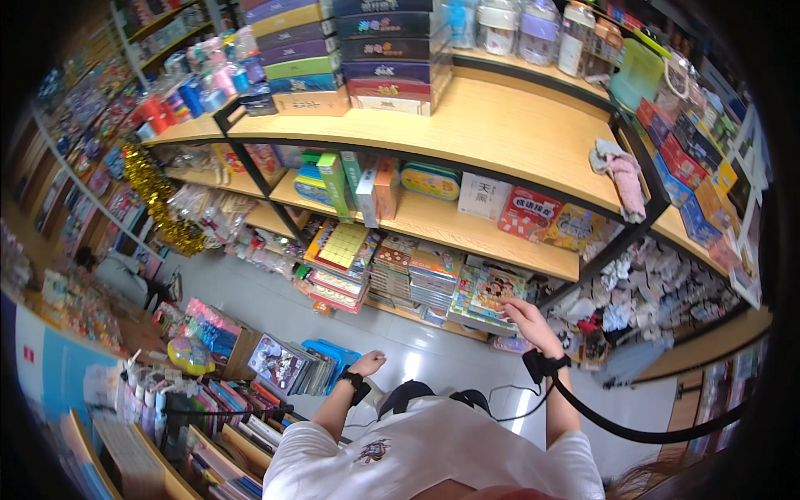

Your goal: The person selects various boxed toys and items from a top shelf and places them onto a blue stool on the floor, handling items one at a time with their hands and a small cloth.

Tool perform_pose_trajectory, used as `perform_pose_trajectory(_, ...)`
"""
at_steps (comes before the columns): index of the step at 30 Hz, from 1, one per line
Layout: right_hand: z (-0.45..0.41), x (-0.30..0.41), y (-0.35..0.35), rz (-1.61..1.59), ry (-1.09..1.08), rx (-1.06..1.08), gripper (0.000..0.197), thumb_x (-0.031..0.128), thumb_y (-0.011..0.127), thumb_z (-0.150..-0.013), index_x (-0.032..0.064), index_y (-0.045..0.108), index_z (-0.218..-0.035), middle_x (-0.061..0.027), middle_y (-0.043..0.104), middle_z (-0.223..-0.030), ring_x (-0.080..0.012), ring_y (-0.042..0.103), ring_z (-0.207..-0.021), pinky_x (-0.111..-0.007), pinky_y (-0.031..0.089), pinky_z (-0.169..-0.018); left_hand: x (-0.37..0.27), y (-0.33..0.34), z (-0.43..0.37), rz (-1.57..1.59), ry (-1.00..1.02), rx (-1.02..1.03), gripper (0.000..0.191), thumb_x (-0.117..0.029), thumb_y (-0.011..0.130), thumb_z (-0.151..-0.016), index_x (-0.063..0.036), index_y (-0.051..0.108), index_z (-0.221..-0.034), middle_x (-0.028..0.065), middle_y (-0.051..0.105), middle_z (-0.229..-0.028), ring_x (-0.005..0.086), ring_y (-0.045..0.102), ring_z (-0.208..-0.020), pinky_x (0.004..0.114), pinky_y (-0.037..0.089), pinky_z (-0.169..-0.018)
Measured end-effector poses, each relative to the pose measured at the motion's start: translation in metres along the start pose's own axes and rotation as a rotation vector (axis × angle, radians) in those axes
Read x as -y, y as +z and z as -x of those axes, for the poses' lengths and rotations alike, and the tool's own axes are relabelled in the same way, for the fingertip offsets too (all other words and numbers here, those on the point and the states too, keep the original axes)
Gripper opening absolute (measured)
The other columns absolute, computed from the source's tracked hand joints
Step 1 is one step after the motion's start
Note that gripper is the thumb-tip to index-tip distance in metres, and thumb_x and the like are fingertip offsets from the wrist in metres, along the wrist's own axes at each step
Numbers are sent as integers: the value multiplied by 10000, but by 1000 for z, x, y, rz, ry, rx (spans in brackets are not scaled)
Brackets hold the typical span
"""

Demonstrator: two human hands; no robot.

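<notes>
My right hand (524, 320) reaches to the stack of colourful books or flat boxes (487, 290) at the right end of the bottom shelf; its fingers are spread at the stack's edge, and whether they touch it cannot be told. My left hand (369, 363) hangs over the floor with its fingers loosely curled, and I see nothing in it. Left of the colourful stack stand piles of boxed goods (431, 275) and a pile topped by a yellow gridded board (344, 245). On the upper shelf, a rolled pink and grey cloth (622, 178) lies near the right corner.
Game boxes (387, 56) are stacked on the upper shelf, beside plastic-wrapped bottles (539, 31). The middle shelf (425, 228) holds upright boxes. Bins of books (244, 437) stand at lower left. A black cable (650, 434) runs from my right wrist. A person (119, 275) is at far left.
</notes>
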State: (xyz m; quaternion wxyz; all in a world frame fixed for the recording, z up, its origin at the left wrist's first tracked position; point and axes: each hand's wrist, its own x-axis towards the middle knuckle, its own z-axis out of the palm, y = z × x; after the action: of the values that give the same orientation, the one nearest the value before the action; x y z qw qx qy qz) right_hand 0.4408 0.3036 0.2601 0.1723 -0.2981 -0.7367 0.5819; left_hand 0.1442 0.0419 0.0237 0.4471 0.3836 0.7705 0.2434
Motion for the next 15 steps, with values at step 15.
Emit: perform_pose_trajectory(15,-87,285,-25,-131,-542,164,400,253,451,-905,-1,358,-1199,-110,566,-933,-140,581,-756,-252,496,-668,-302,-129,101,61,771,-348,263,-139,476,-869,-5,512,-1093,132,593,-998,230,580,-917,316,450,-795)
